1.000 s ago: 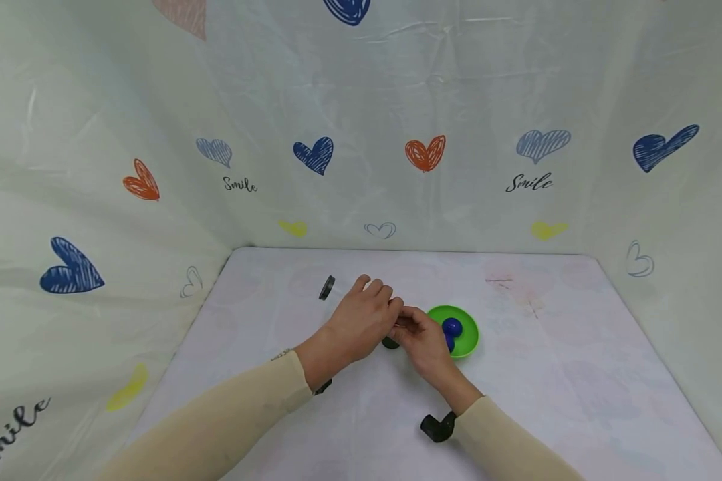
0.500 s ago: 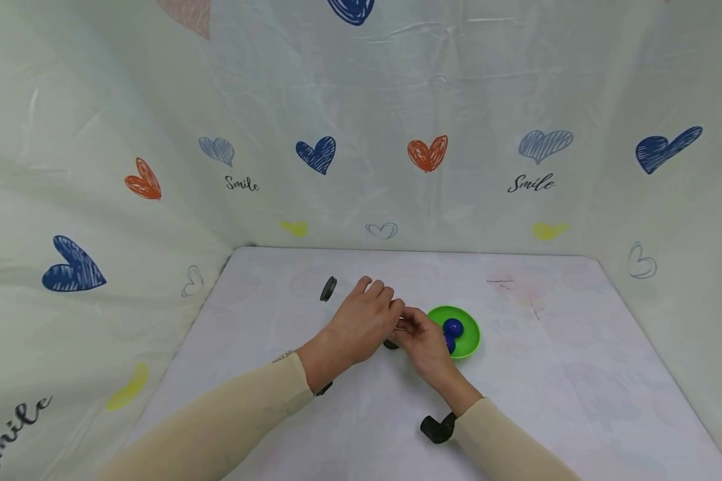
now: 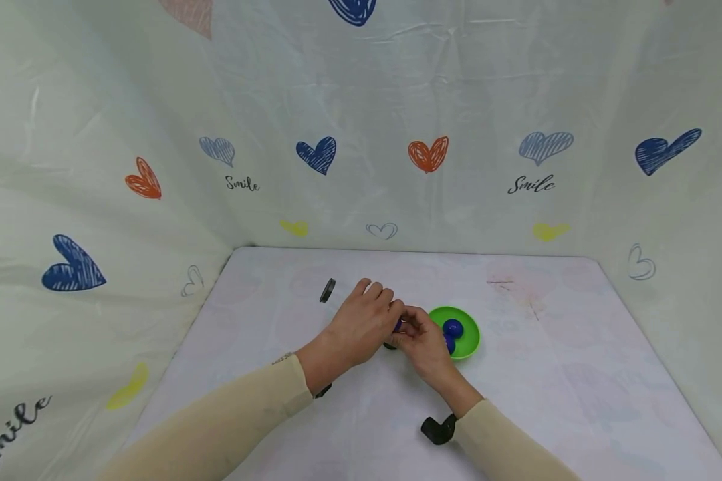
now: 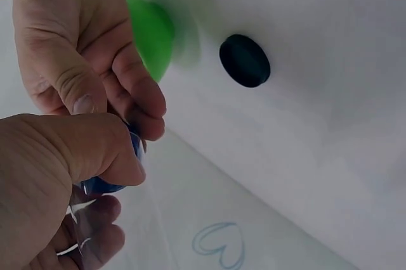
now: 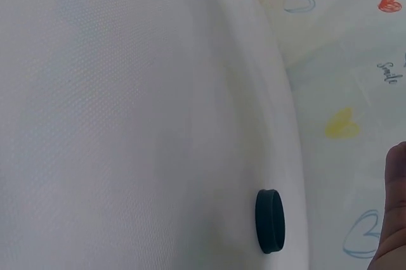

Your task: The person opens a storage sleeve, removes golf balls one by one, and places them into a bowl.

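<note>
My left hand (image 3: 351,327) grips a clear plastic container (image 4: 81,229), its fingers showing through the see-through wall. Beside it, my right hand (image 3: 424,344) pinches a shiny blue ball (image 4: 104,186) right at the container; the left thumb partly covers the ball. In the head view a sliver of that blue shows between the two hands. Just right of the right hand stands a green bowl (image 3: 470,337) with two blue balls (image 3: 453,328) in it. The right wrist view catches only the edge of a hand.
A round dark cap (image 3: 327,290) stands on its edge on the white table (image 3: 547,374), beyond the left hand. Something dark (image 3: 390,346) peeks out below the hands. Behind the table hangs a curtain (image 3: 367,80) with printed hearts.
A bit of blue ball has come into sight between the fingertips in the head view. Both hands have stayed almost in place.
</note>
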Tool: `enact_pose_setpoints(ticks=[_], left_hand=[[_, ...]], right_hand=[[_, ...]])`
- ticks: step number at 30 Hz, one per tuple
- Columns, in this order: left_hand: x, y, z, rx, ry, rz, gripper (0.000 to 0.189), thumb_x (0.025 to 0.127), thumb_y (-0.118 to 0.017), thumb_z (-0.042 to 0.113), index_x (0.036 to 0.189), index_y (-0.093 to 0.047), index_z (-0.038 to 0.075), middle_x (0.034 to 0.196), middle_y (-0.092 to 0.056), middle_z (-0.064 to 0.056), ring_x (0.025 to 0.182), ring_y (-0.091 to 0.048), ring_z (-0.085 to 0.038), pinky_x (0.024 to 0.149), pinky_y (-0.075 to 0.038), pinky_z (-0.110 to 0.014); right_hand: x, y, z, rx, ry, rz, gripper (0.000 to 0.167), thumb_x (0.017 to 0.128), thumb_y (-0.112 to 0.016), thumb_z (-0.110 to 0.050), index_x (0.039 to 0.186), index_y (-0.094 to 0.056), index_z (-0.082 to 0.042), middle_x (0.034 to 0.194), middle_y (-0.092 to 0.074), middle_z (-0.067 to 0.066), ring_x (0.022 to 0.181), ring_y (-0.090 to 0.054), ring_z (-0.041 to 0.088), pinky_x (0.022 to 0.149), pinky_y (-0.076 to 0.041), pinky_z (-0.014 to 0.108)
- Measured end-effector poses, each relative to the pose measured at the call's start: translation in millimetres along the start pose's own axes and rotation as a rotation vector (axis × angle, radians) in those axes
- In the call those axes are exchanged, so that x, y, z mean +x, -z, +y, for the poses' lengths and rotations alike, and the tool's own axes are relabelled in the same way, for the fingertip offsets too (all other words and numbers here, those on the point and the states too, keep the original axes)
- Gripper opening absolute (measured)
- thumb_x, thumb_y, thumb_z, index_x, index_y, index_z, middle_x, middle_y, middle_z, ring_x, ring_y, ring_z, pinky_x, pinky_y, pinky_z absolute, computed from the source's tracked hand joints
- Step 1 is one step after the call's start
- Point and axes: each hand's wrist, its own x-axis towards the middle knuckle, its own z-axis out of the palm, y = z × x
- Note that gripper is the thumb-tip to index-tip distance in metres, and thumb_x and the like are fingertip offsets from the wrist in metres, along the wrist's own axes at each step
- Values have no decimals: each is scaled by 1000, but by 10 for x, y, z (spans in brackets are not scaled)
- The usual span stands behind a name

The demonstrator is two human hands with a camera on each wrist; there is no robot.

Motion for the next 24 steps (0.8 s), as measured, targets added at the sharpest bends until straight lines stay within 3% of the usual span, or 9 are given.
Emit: enact_pose_setpoints(ticks=[4, 8, 14, 18, 24], left_hand=[[-2, -10, 2, -2, 3, -7, 41, 96, -77, 40, 125, -62, 16, 117, -66, -1, 114, -59, -23, 115, -43, -46], [-2, -10, 0, 3, 2, -15, 45, 95, -79, 42, 126, -61, 15, 118, -66, -1, 116, -60, -23, 118, -42, -48], [-1, -15, 0, -19, 15, -4, 51, 92, -80, 49, 125, -60, 15, 120, -67, -2, 117, -60, -24, 120, -41, -50], [5, -25, -4, -40, 24, 11, 52, 91, -81, 49, 124, -60, 14, 120, -68, -2, 117, -61, -24, 120, -41, -51], [10, -49, -23, -48, 27, 25, 50, 91, -82, 45, 123, -60, 14, 118, -68, -2, 115, -63, -23, 119, -42, -49]], right_hand=[[-9, 6, -11, -29, 9, -9, 50, 89, -75, 11, 135, -55, 5, 130, -63, 25, 102, -70, 13, 86, -59, 21], [-16, 23, -14, -138, 29, 3, 49, 88, -80, 3, 132, -60, -3, 127, -66, 17, 101, -70, 16, 87, -59, 22], [-9, 65, 24, -282, 173, 43, 45, 83, -88, -3, 122, -68, -13, 127, -63, 5, 113, -60, 16, 97, -53, 31], [-17, 81, 26, -350, 249, 82, 46, 79, -91, -4, 119, -72, -16, 126, -65, 1, 117, -58, 13, 97, -50, 32], [-38, 94, 9, -384, 242, 100, 47, 79, -92, -7, 122, -73, -16, 127, -66, 2, 119, -60, 21, 99, -50, 36]])
